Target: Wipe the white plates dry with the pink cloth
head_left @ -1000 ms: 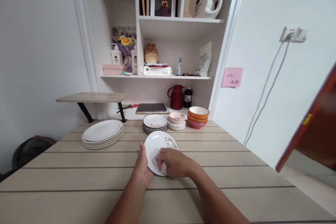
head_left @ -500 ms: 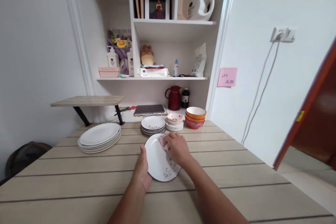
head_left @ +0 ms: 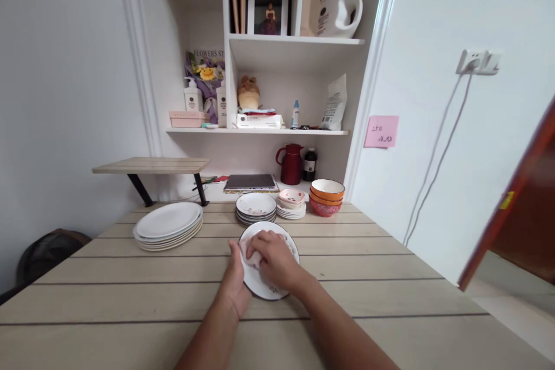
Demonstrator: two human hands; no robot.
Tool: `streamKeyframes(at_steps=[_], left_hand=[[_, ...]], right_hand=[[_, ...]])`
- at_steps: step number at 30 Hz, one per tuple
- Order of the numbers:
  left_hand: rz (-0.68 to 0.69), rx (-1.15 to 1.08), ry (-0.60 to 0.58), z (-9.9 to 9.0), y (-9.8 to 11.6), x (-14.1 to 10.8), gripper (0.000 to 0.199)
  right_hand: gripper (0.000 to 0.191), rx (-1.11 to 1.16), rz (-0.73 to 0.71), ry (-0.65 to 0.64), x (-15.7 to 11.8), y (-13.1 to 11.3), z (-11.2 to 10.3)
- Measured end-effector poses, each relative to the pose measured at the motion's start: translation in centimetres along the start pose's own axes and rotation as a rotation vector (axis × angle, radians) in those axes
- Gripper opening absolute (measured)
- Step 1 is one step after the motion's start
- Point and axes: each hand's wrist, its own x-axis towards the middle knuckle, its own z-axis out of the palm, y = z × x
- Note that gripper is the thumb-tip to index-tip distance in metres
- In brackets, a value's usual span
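A round white plate [head_left: 260, 284] with a dark rim and a small printed pattern is held tilted above the table, in front of the stacks. My left hand [head_left: 236, 282] grips its left edge, thumb up along the rim. Over the plate's face, my right hand [head_left: 274, 255] presses a pale pink cloth [head_left: 250, 251] with bent fingers. The cloth lies on the upper left part of the plate, and the hand covers much of the pattern.
Oval white plates [head_left: 169, 221] are stacked at the left. Behind the held plate stand patterned plates [head_left: 255, 206], small dishes [head_left: 291, 206] and orange and red bowls [head_left: 326, 196]. A raised wooden shelf [head_left: 151, 166] overhangs the back left; a red jug [head_left: 292, 163] stands behind.
My right hand has moved left across the plate with the cloth, from its upper right to its upper left part. My left hand keeps its grip. The view has shifted slightly.
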Motion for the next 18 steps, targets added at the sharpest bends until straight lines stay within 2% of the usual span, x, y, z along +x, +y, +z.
streamKeyframes(at_steps=[5, 10, 14, 18], left_hand=[[0.033, 0.057, 0.083, 0.6, -0.2, -0.4, 0.057], [0.107, 0.085, 0.204, 0.4, -0.3, -0.5, 0.061], [0.127, 0.078, 0.228, 0.1, -0.5, -0.4, 0.06], [0.132, 0.055, 0.218, 0.0, -0.5, -0.4, 0.06]], right_hand=[[0.035, -0.169, 0.199, 0.099, 0.5, 1.6, -1.3], [0.025, -0.259, 0.317, 0.051, -1.0, 3.5, -2.3], [0.022, -0.267, 0.283, -0.068, -1.9, 3.5, -2.5], [0.021, -0.221, 0.153, -0.171, -2.2, 1.7, -2.3]])
